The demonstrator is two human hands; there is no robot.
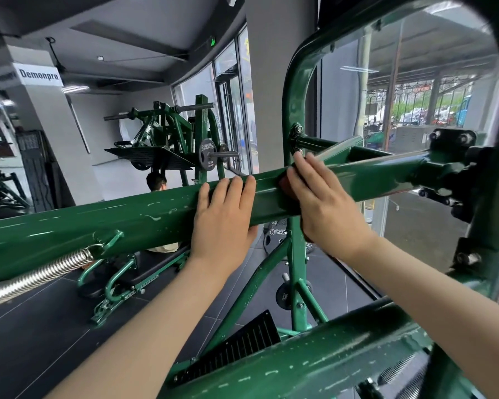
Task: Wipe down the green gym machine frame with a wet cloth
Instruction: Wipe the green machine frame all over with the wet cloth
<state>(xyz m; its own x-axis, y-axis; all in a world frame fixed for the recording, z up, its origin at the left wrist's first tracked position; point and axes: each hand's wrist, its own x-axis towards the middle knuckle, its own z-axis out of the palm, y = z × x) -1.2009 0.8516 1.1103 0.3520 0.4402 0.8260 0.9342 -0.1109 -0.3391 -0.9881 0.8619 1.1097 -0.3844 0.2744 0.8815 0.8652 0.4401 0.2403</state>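
The right hand's fingers (pixel 308 171) are laid nearly straight over a reddish cloth (pixel 285 184), pressed onto the green beam (pixel 127 226). The left hand (pixel 225 217) is rested flat beside it, holding nothing. Firm, even pressure should be kept, and overlapping strokes carried along toward the bolted joint (pixel 297 136).

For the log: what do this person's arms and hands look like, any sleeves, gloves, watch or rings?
Both forearms are bare up to the frame edge, with no sleeve in view. The left hand and right hand wear no gloves. No watch, bracelet or ring shows on either wrist or on the visible fingers. Fingernails look short and unpainted.
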